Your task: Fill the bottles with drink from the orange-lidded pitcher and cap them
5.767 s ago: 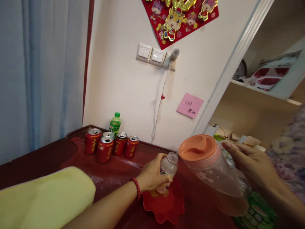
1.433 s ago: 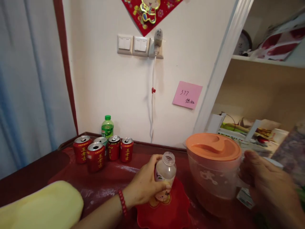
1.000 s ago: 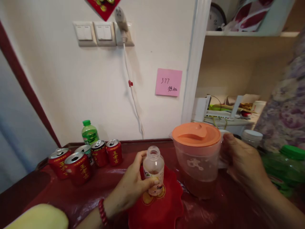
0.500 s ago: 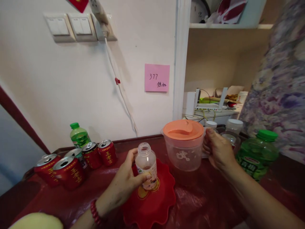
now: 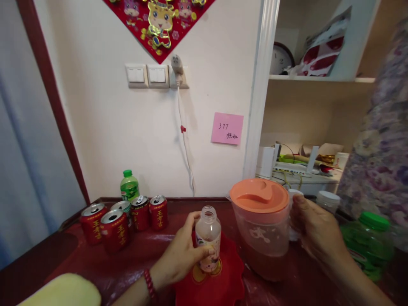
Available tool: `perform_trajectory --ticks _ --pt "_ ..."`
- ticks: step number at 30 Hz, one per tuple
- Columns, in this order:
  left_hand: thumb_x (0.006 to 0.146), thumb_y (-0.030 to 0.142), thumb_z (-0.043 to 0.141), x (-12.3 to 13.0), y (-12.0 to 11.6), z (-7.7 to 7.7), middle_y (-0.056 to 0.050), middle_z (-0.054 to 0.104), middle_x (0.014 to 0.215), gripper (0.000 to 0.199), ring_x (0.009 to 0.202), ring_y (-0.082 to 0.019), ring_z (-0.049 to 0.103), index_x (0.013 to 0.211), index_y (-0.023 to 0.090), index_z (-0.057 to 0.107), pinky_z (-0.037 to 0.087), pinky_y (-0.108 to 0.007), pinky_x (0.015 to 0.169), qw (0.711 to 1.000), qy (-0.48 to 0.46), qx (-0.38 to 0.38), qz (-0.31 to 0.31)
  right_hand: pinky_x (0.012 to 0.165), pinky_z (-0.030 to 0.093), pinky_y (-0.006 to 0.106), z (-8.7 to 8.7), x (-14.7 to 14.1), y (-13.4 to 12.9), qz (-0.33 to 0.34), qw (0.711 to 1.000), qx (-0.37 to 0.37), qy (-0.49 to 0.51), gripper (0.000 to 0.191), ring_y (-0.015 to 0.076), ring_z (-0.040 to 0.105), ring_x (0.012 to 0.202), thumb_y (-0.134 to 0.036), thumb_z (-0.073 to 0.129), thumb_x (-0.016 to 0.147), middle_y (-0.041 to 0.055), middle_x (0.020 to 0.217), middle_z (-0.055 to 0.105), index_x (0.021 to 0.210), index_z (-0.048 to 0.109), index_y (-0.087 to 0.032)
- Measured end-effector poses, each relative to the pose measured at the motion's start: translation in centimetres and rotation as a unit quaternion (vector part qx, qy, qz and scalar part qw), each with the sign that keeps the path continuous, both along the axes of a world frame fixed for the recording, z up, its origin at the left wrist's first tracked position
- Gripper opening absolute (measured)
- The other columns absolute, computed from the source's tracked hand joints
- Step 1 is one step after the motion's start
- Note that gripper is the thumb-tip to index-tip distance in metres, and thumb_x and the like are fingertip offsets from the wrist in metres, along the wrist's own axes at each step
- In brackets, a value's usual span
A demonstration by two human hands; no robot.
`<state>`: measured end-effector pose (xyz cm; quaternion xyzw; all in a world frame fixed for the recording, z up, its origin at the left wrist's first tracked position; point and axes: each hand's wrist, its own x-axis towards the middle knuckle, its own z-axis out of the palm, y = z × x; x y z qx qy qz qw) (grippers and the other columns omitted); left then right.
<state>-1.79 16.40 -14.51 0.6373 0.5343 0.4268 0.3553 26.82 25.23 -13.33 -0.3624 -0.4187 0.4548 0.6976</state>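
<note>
My left hand (image 5: 186, 248) is wrapped round a small clear plastic bottle (image 5: 208, 240) with a printed label and an uncapped mouth. The bottle stands upright over a red scalloped tray (image 5: 228, 272). To its right, my right hand (image 5: 315, 227) grips the handle of a translucent pitcher (image 5: 264, 231) with an orange lid (image 5: 259, 195). Brownish liquid shows in the lower part of the pitcher, which looks slightly tilted. The pitcher's spout side faces the bottle, with a gap between them.
Several red drink cans (image 5: 114, 229) and a green-capped bottle (image 5: 129, 185) stand at the left. A larger green bottle (image 5: 366, 242) and a white-lidded jar (image 5: 328, 199) are at the right, near my right forearm. Something pale yellow (image 5: 63, 291) lies front left.
The camera view has tipped up and turned left, so more wall shows. My right hand has lifted the pitcher and brought it nearer. My left hand keeps its hold on the bottle.
</note>
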Motion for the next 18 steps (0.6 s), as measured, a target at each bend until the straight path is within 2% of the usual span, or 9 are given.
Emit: perform_trajectory --ticks 7,14,18 --pt "0.062 0.015 0.07 -0.3 -0.3 -0.5 -0.008 0.067 0.124 0.068 0.119 -0.028 0.058 0.126 0.021 0.046 0.04 -0.039 0.106 1.0 0.001 0.009 0.014 0.038 0.025 0.022 1.0 0.2 -0.7 -0.011 0.999 -0.03 -0.028 0.048 0.0084 0.03 0.045 -0.06 0.086 0.058 -0.007 0.052 0.036 0.062 0.061 -0.02" --pt "0.062 0.013 0.073 -0.5 -0.1 -1.0 -0.005 0.071 0.116 0.068 0.111 -0.025 0.063 0.125 0.022 0.047 0.044 -0.036 0.101 1.0 -0.005 0.018 0.017 0.038 0.019 0.021 2.8 -0.1 -0.3 0.013 0.995 0.004 -0.098 0.053 0.0068 0.025 0.043 -0.062 0.081 0.065 -0.0085 0.049 0.03 0.056 0.05 -0.02" --pt "0.062 0.015 0.075 -0.6 -0.2 -1.0 -0.004 0.072 0.114 0.068 0.105 -0.025 0.065 0.125 0.022 0.048 0.046 -0.035 0.097 0.999 0.001 0.026 0.022 0.039 0.017 0.02 4.2 -0.3 -0.4 0.02 0.993 0.005 -0.118 0.05 0.0064 0.022 0.044 -0.061 0.081 0.066 -0.0098 0.05 0.028 0.062 0.054 -0.02"
